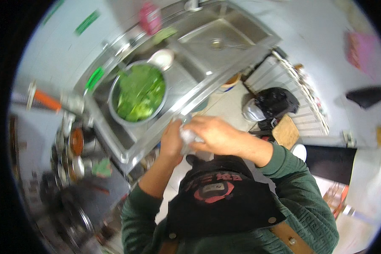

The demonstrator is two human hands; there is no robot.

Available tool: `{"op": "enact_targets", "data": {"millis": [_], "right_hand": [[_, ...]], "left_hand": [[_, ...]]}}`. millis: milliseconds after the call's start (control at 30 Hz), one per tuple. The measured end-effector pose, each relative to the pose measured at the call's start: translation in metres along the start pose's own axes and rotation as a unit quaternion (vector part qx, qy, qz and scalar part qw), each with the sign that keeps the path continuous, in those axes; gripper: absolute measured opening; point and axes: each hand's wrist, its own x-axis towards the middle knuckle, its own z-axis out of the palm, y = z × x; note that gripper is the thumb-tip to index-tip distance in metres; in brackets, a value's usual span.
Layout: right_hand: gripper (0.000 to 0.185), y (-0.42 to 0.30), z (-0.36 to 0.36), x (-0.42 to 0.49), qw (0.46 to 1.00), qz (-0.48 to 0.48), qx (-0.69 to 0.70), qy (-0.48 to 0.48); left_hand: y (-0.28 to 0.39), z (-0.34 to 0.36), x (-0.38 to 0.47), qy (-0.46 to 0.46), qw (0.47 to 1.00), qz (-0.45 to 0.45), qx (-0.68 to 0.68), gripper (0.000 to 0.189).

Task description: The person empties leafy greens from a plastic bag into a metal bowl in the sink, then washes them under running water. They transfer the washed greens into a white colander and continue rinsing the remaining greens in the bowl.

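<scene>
In front of my black apron (206, 209), by the front edge of the steel double sink (177, 109), both hands come together. My left hand (171, 139) is curled around a small clear or whitish object (188, 136), blurred and mostly covered by fingers. From the other side my right hand (214, 131) grips the same object. Whether it is a glass, a bag or a cloth, I cannot tell. Beyond my left hand, in the left basin, a round metal pot (113, 109) holds green leafy vegetables (143, 90). A small white bowl (163, 59) lies behind the pot.
A pink bottle (150, 19) and a pale green cloth (165, 35) sit at the sink's back. A green-handled item (95, 78) rests on its left rim. Cookware crowds a side counter (117, 184). On the floor, right, are a black plastic bag (277, 103) and a wooden board (285, 131).
</scene>
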Motion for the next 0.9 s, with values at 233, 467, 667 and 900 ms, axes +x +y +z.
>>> {"op": "enact_targets", "data": {"millis": [233,467,667,900], "right_hand": [[0.033,0.047,-0.005,-0.058,0.982,0.011,-0.183,-0.044],[0.031,0.119,-0.051,-0.133,0.987,0.098,0.020,0.123],[0.021,0.172,-0.104,-0.197,0.950,0.173,-0.001,0.260],[0.020,0.213,-0.162,-0.264,0.862,0.274,0.221,0.365]], "left_hand": [[-0.042,0.057,0.032,-0.067,0.993,-0.054,0.077,0.038],[-0.071,0.167,0.050,-0.106,0.987,-0.073,0.097,0.036],[-0.109,0.285,0.085,-0.103,0.984,0.006,0.148,0.031],[-0.140,0.381,0.116,-0.211,0.839,0.307,0.398,0.034]]}}
